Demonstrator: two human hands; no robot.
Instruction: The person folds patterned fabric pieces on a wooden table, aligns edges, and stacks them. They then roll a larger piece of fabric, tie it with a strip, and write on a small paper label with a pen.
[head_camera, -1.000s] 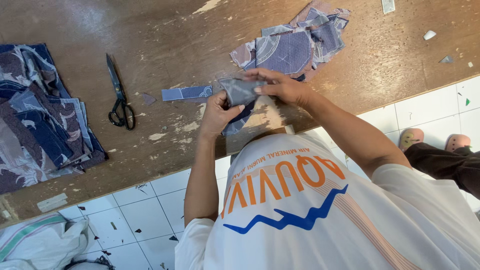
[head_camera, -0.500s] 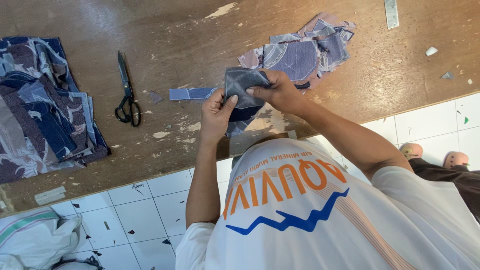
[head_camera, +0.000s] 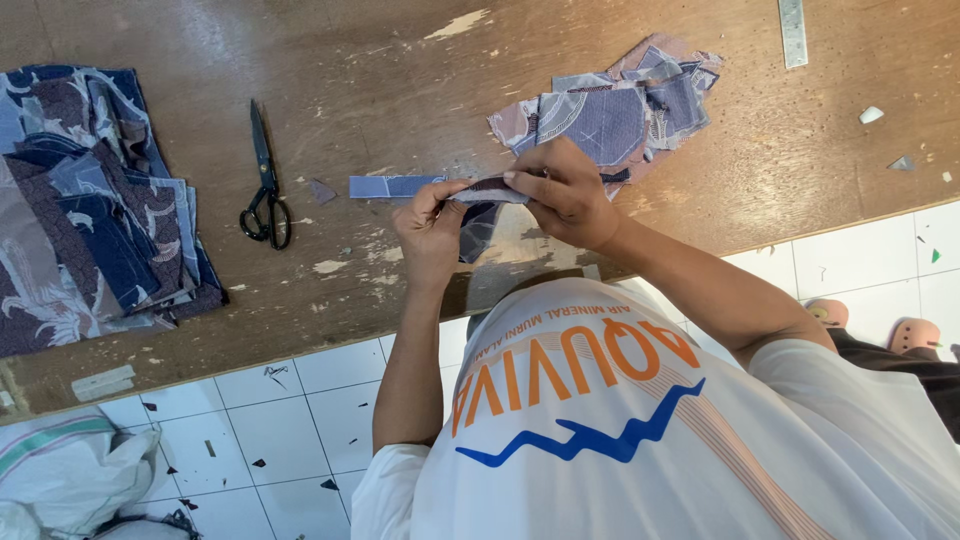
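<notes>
Head view: the left hand (head_camera: 432, 225) and right hand (head_camera: 560, 190) both pinch a small folded blue fabric piece (head_camera: 487, 200), held just above the wooden worktop (head_camera: 400, 80). Black scissors (head_camera: 265, 185) lie to the left, near stacked blue cloth (head_camera: 90, 210); cut patches (head_camera: 610, 110) lie beyond the hands.

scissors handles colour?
Black, like the blades; the scissors show clearly in the head view.

Both hands, left (head_camera: 432, 232) and right (head_camera: 562, 192), pinch a folded blue cloth piece (head_camera: 482, 200) at frame centre over the wooden table (head_camera: 400, 80). Scissors (head_camera: 266, 180) lie centre-left. Fabric stack (head_camera: 90, 210) at far left; cut pieces (head_camera: 610, 110) upper centre-right.
</notes>
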